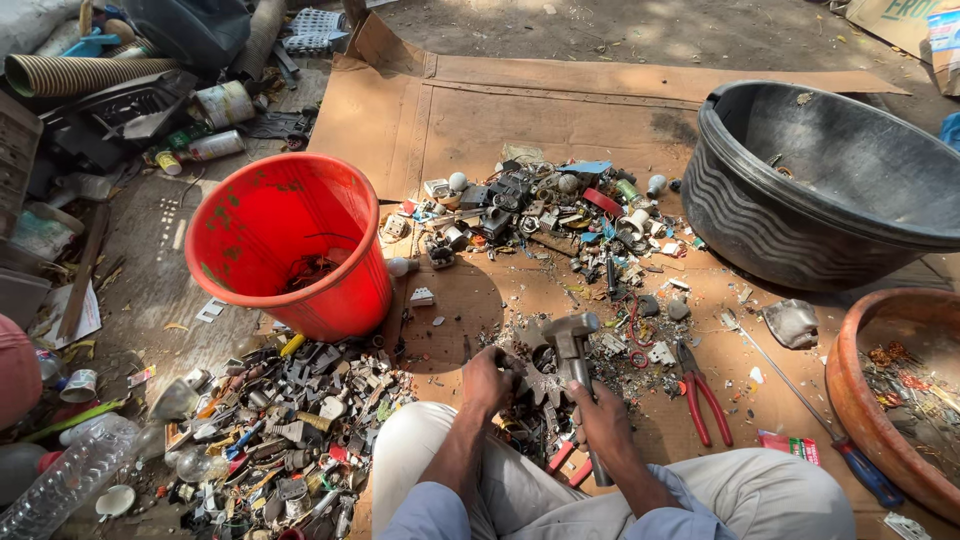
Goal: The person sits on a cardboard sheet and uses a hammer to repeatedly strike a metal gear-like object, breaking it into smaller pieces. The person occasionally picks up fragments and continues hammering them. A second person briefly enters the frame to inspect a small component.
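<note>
Head view shows the right hand (607,420) gripping a hammer (573,345) very near the left hand (490,380), whose fingers pinch a small scrap piece (528,372), so a slipped blow can hurt them.

1. Bare cardboard sheet (560,110) at twelve o'clock, beyond the scrap heap (560,215), gives open passage.
2. The red bucket (290,245) blocks ten o'clock, just beside a patch of bare cardboard.
3. The black tub (830,185) walls off two o'clock.
4. The clay bowl (850,400) closes three o'clock; red pliers (705,395) and a screwdriver (800,405) lie between.
5. A parts pile (280,440) crowds eight o'clock.
</note>
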